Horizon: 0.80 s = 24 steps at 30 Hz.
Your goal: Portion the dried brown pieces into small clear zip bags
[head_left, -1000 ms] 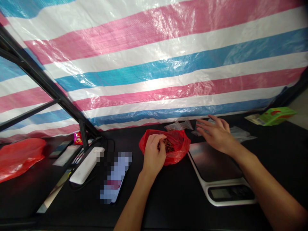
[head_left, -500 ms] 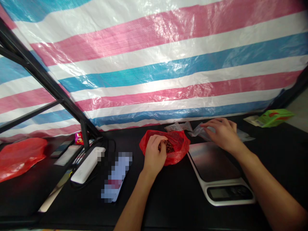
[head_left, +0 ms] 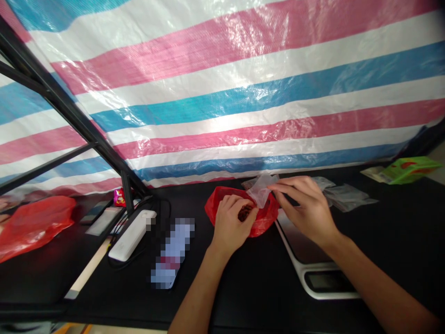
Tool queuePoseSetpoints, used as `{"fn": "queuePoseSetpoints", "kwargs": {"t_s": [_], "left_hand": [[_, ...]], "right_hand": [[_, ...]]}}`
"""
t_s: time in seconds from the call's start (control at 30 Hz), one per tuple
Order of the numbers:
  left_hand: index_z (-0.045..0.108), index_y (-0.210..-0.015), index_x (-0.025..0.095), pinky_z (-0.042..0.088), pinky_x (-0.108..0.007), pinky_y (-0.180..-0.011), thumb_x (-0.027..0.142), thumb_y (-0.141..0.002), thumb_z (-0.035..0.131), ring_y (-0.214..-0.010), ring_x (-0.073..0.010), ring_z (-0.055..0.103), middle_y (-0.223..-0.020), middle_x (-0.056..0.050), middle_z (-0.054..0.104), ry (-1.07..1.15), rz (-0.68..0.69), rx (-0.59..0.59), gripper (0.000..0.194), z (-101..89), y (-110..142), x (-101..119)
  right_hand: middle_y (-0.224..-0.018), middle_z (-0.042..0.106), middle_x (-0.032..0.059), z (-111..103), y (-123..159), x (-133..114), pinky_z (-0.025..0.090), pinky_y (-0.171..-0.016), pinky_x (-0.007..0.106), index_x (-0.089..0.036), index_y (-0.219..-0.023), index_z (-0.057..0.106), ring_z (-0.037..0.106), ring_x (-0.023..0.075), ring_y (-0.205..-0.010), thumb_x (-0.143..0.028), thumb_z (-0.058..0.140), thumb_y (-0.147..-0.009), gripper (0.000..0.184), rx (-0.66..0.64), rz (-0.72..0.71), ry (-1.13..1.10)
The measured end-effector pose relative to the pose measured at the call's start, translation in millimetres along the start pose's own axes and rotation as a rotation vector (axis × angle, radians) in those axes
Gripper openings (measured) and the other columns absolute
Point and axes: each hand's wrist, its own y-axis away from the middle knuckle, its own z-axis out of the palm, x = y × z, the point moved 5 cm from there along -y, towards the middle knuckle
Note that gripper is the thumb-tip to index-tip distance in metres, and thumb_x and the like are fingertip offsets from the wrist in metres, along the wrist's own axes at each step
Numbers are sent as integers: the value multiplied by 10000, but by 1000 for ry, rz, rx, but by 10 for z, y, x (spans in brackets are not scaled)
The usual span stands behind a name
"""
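My left hand (head_left: 231,222) reaches into the mouth of a red plastic bag (head_left: 267,218), its fingers pinching dark brown pieces (head_left: 245,212). My right hand (head_left: 306,208) holds a small clear plastic bag (head_left: 260,190) by its edge, right above the red bag. Beneath my right wrist lies a digital kitchen scale (head_left: 323,278) with a white rim, its platform mostly hidden by my hand. Several more clear bags (head_left: 347,197) lie flat beyond the scale.
A black tabletop (head_left: 104,297) holds a white power strip (head_left: 132,235), a pixelated phone (head_left: 172,253), and a green packet (head_left: 410,169). A large red plastic sheet (head_left: 34,227) lies at left. A black metal frame (head_left: 62,106) and striped tarpaulin (head_left: 222,102) stand behind.
My right hand has moved left from beyond the scale, carrying a clear bag to just above the red bag. My left hand has shifted slightly right, deeper over the brown pieces.
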Motion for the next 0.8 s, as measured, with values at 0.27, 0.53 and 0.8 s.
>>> {"fn": "queuePoseSetpoints", "kwargs": {"t_s": [0.27, 0.53, 0.8], "left_hand": [[744, -984, 249, 514, -415, -933, 209, -947, 702, -975, -227, 641, -1005, -34, 744, 30, -27, -46, 69, 45, -15, -28], [704, -904, 225, 499, -404, -902, 121, -916, 650, -942, -227, 622, -948, -32, 722, -40, -57, -30, 118, 4, -23, -78], [723, -1113, 254, 520, -424, -968, 213, -958, 670, -1026, -236, 645, -1060, -44, 732, 60, -73, -51, 169, 35, -5, -71]], "right_hand": [[-1067, 785, 30, 92, 35, -113, 500, -879, 427, -343, -1160, 790, 671, 254, -980, -190, 623, -1002, 276, -38, 54, -20], [-1075, 784, 35, 110, 72, -96, 502, -872, 425, -338, -1169, 789, 677, 259, -979, -176, 626, -996, 288, -30, 54, 10], [-1164, 764, 26, 120, 107, -228, 587, -923, 365, -368, -1313, 727, 736, 209, -1045, -110, 593, -1011, 419, -69, -29, -217]]}}
